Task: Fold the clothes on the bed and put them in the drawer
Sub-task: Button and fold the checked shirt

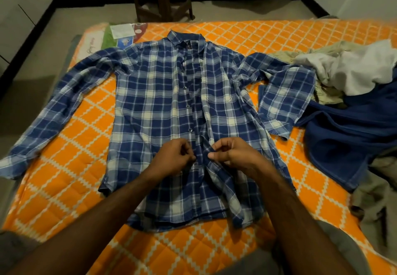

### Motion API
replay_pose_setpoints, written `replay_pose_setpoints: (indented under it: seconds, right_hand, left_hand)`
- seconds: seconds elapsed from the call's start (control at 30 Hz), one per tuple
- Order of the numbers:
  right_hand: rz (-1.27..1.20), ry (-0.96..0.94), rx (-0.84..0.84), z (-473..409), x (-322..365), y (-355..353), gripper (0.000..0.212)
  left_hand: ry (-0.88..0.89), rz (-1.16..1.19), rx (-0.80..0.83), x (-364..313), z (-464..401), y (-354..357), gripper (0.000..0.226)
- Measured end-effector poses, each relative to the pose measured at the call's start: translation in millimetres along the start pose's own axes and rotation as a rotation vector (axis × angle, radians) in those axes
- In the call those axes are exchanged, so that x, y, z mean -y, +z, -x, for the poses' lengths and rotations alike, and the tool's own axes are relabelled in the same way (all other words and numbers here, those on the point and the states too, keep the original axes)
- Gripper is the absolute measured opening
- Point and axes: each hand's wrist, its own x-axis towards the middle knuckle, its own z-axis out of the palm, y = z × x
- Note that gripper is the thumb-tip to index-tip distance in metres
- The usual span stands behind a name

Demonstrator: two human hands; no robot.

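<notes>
The plaid shirt (154, 103), blue and white with long sleeves, lies face up and spread flat across the middle of the frame on the bed (71, 167), whose cover is orange with a white diamond pattern. Its collar points toward the top of the frame, one sleeve stretches down to the left edge, and the other sleeve bends back on itself at centre right. The front is open along the button placket. Low on that placket, the left hand (175, 156) pinches the button-side edge with curled fingers, and the right hand (231, 151) pinches the opposite edge, lifting a small ridge of cloth; the two hands sit just beside each other. At the right of the frame a heap of clothes (352, 68) rests on the bed, white and beige pieces above a dark blue garment (348, 137). At upper left, printed labels (120, 34) show at the bed's corner. Wooden chair legs (163, 6) stand on the floor beyond.
</notes>
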Motion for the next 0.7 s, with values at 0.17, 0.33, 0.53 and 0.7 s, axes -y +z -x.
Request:
replay_pose_setpoints:
  seconds: [0.17, 0.33, 0.53, 0.7]
  right_hand:
    - [0.317, -0.235, -0.511, 14.0, 17.2, -8.2, 0.016]
    - [0.821, -0.533, -0.817, 29.3, 29.4, 22.1, 0.01]
    - [0.432, -0.21, -0.4, -3.4, -8.3, 57.7, 0.017]
    - [0.174, -0.162, -0.39, -11.4, -14.4, 54.8, 0.02]
  left_hand:
    - [-0.167, 0.419, 0.104, -3.4, 7.8, -7.9, 0.008]
    - [-0.225, 0.597, 0.148, -3.9, 11.8, -11.8, 0.013]
    - [-0.231, 0.632, 0.08, -1.0, 15.1, -9.8, 0.017]
    - [-0.24, 0.66, 0.07, 0.7, 16.4, -5.1, 0.022]
